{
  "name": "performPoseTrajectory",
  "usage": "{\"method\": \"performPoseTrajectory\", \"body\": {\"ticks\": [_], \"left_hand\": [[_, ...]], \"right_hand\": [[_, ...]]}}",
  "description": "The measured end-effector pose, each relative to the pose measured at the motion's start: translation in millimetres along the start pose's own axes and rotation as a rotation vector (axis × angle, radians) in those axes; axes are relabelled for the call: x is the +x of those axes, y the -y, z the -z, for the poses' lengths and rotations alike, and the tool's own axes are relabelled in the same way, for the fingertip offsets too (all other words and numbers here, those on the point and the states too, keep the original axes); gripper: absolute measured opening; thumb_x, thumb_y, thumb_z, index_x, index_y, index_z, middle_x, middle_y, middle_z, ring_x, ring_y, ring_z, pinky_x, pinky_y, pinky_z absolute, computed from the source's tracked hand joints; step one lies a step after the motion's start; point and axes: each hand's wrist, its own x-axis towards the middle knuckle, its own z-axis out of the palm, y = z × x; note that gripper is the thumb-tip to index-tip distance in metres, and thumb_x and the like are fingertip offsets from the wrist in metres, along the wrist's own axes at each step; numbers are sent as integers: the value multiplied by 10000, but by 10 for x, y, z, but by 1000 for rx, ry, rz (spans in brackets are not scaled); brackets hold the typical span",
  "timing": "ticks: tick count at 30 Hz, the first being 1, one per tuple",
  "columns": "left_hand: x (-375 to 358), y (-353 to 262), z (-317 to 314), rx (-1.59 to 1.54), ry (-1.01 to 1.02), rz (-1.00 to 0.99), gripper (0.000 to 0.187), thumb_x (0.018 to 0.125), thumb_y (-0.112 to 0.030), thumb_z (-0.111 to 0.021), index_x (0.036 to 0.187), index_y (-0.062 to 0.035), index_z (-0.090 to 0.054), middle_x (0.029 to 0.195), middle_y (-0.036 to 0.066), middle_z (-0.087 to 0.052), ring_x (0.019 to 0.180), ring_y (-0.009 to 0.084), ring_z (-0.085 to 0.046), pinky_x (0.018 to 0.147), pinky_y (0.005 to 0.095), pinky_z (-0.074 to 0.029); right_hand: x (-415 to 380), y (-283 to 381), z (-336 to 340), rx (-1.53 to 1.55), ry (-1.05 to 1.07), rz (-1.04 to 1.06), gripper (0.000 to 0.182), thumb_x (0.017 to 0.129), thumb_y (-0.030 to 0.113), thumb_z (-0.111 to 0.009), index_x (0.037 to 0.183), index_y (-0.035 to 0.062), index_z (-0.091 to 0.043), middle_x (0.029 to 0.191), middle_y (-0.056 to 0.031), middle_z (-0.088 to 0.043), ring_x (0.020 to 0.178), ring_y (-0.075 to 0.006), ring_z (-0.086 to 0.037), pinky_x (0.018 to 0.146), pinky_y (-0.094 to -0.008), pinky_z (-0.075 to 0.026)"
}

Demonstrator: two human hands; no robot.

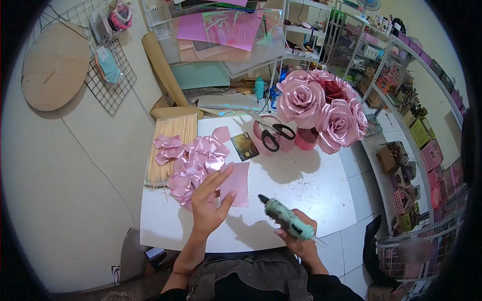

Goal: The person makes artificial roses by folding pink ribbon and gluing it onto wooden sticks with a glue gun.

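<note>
My right hand (302, 242) is wrapped round a mint-green hot glue gun (288, 217). Its black nozzle points up and left, and a clear glue stick pokes out of the back. My left hand (207, 210) hovers with fingers stretched and thumb apart, nothing visible between them. Beneath its fingertips lies a flat piece of pink satin (239, 186). A heap of curled pink satin petals (203, 156) spreads beyond that hand, partly over a pile of thin wooden sticks (173, 128). Black-handled scissors (270, 140) rest on a roll of pink ribbon (258, 131).
Large pink satin roses (321, 108) stand in a pink container (306, 139) at the table's back right. A dark patterned card (244, 147) lies beside the ribbon. Shelves (401, 175) with baskets line the right side. The white table (311, 195) ends close to my lap.
</note>
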Motion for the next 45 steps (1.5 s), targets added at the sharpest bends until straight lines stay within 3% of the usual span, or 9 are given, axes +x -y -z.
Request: {"method": "performPoseTrajectory", "body": {"ticks": [16, 20, 25, 30, 37, 39, 40, 43, 45], "left_hand": [[-5, -9, 1, 45, -26, -24, 479, 692, 125, -575, 1149, 60, -451, 1157, 145, -434, 1040, 188, -469, 833, 273, -448], [-4, 14, 0, -52, -105, 19, 507, 680, 132, -580, 1162, 73, -433, 1157, 146, -436, 1048, 182, -459, 872, 272, -402], [20, -8, 1, -153, -109, 21, 466, 700, 96, -592, 1145, 35, -469, 1120, 132, -487, 1033, 175, -467, 793, 252, -467], [-11, 5, 2, -115, -130, 134, 385, 724, 81, -581, 1100, 30, -516, 1084, 115, -508, 977, 141, -491, 751, 208, -464], [-49, -7, -61, -226, 56, 108, 325, 736, 103, -555, 1054, 35, -547, 1051, 119, -528, 941, 133, -510, 739, 196, -465], [-63, -28, -85, -257, 143, 124, 317, 739, 105, -550, 1049, 37, -550, 1063, 128, -528, 953, 145, -513, 759, 205, -465], [-63, -38, -104, -273, 207, 90, 311, 742, 102, -548, 1046, 37, -551, 1083, 143, -520, 976, 157, -509, 777, 216, -462], [-64, -72, -121, -284, 270, 88, 293, 734, 95, -555, 1021, 38, -565, 1088, 159, -534, 1029, 203, -502, 820, 265, -454], [-56, -48, -125, -195, 319, -41, 288, 716, 95, -565, 996, 28, -584, 1023, 137, -578, 1021, 234, -515, 828, 290, -447]], "right_hand": [[27, 64, -90, 21, 141, -217, 274, 686, 223, -700, 766, -8, -577, 651, -73, -524, 541, -173, -517, 498, -279, -402], [14, -69, -2, -150, 44, -66, 236, 648, 157, -718, 743, 2, -568, 646, -84, -530, 543, -203, -525, 500, -292, -409], [120, -318, 293, -433, -137, -191, 265, 637, 126, -706, 772, -38, -548, 746, -154, -539, 655, -306, -545, 579, -354, -427], [109, -598, 419, -616, -19, -419, 405, 615, 61, -671, 980, -38, -529, 1029, -172, -483, 814, -336, -553, 730, -366, -458], [138, -413, 486, -724, -79, -61, 360, 699, 106, -643, 1018, -23, -539, 1064, -154, -506, 826, -267, -553, 768, -302, -434], [243, -387, 320, 288, -110, -191, 235, 790, 121, -569, 984, -13, -564, 989, -116, -554, 826, -193, -549, 760, -265, -416], [293, -164, 255, 476, -38, -305, 195, 853, 130, -487, 942, -18, -579, 906, -80, -577, 837, -143, -537, 744, -246, -406], [300, -129, 10, 1023, 125, -389, 240, 867, 147, -470, 976, -54, -545, 888, -81, -557, 784, -129, -526, 695, -247, -404], [290, -103, -65, 1134, 139, -426, 236, 862, 148, -481, 971, -54, -540, 867, -74, -552, 765, -124, -516, 689, -248, -402]]}}
